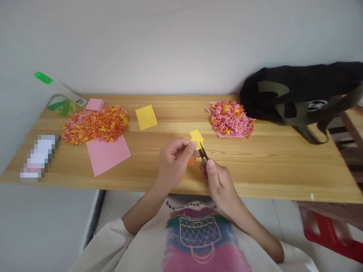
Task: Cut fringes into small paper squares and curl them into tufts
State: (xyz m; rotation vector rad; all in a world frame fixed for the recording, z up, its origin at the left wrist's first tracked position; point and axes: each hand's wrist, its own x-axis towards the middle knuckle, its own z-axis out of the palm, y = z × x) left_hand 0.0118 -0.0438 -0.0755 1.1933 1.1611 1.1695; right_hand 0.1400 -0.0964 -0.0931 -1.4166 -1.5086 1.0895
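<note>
Left hand (174,158) at frame centre, fingers curled, thumb and forefinger pinched on a small yellow paper piece (196,136) held just above the wooden table (272,162). Right hand (218,181) just right of it, lower centre, fingers closed around small scissors (203,153); blades point up-left and meet the lower edge of the yellow piece. How far the blades are open: cannot tell, too small. A tiny orange scrap (192,161) lies on the table between the two hands.

Left half of the table: heap of orange-yellow-pink paper shreds (95,124), pink sheet (107,154) touching its lower edge, small pink pad (94,104) above it, yellow square sheet (146,117) to the right, apart from the heap. Tape roll (60,105) at upper left corner. Blurred-out object at far left edge.

Right of centre: second heap, mostly pink shreds (230,119). Black bag (303,92) just right of it, at upper right. Red stool (331,234) on the floor, lower right.
</note>
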